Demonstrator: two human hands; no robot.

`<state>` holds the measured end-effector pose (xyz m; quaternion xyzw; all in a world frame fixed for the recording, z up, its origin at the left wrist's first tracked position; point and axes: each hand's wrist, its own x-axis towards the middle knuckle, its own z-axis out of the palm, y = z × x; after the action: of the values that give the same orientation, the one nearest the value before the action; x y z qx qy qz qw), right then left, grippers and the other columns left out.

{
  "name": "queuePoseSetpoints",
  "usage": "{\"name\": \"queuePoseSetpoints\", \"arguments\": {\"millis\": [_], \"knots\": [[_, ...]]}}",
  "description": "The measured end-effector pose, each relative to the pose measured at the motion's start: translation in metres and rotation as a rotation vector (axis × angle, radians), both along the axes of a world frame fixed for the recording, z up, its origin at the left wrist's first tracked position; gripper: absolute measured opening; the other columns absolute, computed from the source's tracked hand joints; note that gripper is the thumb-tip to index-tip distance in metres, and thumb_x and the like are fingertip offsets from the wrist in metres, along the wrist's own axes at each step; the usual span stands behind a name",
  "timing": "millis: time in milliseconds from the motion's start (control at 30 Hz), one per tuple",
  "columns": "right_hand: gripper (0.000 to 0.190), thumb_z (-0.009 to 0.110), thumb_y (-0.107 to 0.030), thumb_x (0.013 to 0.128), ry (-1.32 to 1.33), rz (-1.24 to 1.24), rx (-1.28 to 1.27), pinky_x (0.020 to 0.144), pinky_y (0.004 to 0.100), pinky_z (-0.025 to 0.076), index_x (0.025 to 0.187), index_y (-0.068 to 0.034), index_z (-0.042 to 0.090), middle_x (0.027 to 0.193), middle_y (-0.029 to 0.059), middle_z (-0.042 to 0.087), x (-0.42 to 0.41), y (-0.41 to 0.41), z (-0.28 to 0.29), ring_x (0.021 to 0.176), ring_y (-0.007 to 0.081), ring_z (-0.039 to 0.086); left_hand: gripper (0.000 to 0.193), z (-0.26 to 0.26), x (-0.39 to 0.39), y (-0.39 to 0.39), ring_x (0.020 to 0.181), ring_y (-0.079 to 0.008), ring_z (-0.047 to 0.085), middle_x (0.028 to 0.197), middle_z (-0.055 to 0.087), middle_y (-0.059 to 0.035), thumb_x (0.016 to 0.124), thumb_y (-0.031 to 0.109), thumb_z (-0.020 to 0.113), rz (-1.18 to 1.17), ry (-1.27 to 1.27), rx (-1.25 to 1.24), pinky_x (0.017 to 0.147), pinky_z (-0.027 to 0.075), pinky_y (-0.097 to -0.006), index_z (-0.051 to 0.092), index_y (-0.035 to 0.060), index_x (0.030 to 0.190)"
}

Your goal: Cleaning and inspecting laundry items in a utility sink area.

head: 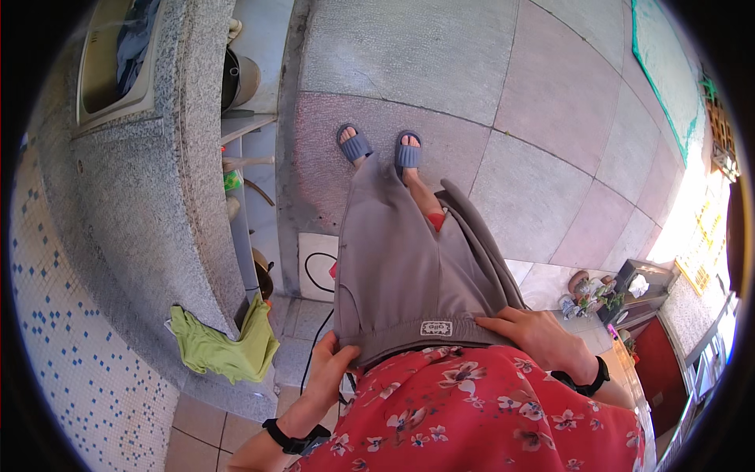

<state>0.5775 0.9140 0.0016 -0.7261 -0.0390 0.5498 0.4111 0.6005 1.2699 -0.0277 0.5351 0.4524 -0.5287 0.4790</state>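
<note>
A pair of grey-brown trousers hangs in front of my body, its elastic waistband spread between both hands. My left hand pinches the waistband's left end between thumb and fingers. At the other side, my right hand grips the band with its fingers over the front. A small patch with writing sits at the middle of the waistband. One trouser leg drops straight down; the other is folded back at the right. Behind the waistband shows the red floral garment that I wear.
To the left runs a granite counter with a sink holding dark cloth. A yellow-green cloth drapes over its near corner. Below stand a bucket and shelves. A black cable lies on the floor. Potted plants stand right.
</note>
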Motion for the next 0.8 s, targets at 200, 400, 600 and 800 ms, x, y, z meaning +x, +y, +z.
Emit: {"name": "queuePoseSetpoints", "arguments": {"millis": [200, 400, 600, 800], "knots": [[0.066, 0.066, -0.040, 0.078, -0.003, -0.007, 0.026, 0.074, 0.0422, 0.050, 0.134, -0.010, 0.048, 0.106, 0.0132, 0.059, -0.003, -0.009, 0.000, 0.089, 0.0349, 0.063, 0.047, 0.007, 0.011, -0.012, 0.085, -0.0130, 0.059, 0.102, 0.062, -0.0102, 0.082, 0.001, 0.056, -0.028, -0.148, 0.003, 0.068, 0.049, -0.0251, 0.046, 0.0021, 0.128], [0.066, 0.066, -0.042, 0.080, 0.055, -0.010, -0.025, 0.074, 0.0436, 0.049, 0.135, -0.012, 0.048, 0.100, 0.0146, 0.063, -0.009, -0.018, -0.001, 0.088, 0.0353, 0.064, 0.033, -0.002, -0.001, -0.004, 0.078, -0.0090, 0.056, 0.095, 0.063, -0.0061, 0.083, 0.001, 0.057, -0.245, -0.323, -0.060, 0.068, 0.046, -0.0228, 0.058, 0.0036, 0.115], [0.067, 0.067, -0.046, 0.079, 0.071, -0.094, -0.003, 0.071, 0.0422, 0.049, 0.135, -0.014, 0.049, 0.095, 0.0154, 0.065, -0.011, -0.026, -0.006, 0.083, 0.0353, 0.065, 0.031, -0.010, 0.008, -0.013, 0.072, -0.0129, 0.056, 0.081, 0.058, -0.0076, 0.079, 0.002, 0.059, -0.744, -0.310, -0.011, 0.066, 0.045, -0.0246, 0.062, 0.0032, 0.110], [0.067, 0.067, -0.047, 0.079, 0.160, -0.043, -0.060, 0.072, 0.0418, 0.049, 0.136, -0.016, 0.050, 0.095, 0.0175, 0.066, -0.010, -0.032, -0.001, 0.085, 0.0355, 0.065, 0.051, -0.009, 0.019, -0.031, 0.084, -0.0240, 0.055, 0.102, 0.052, -0.0151, 0.074, -0.001, 0.056, -0.792, -0.590, -0.072, 0.074, 0.045, -0.0280, 0.057, 0.0060, 0.125]]}}
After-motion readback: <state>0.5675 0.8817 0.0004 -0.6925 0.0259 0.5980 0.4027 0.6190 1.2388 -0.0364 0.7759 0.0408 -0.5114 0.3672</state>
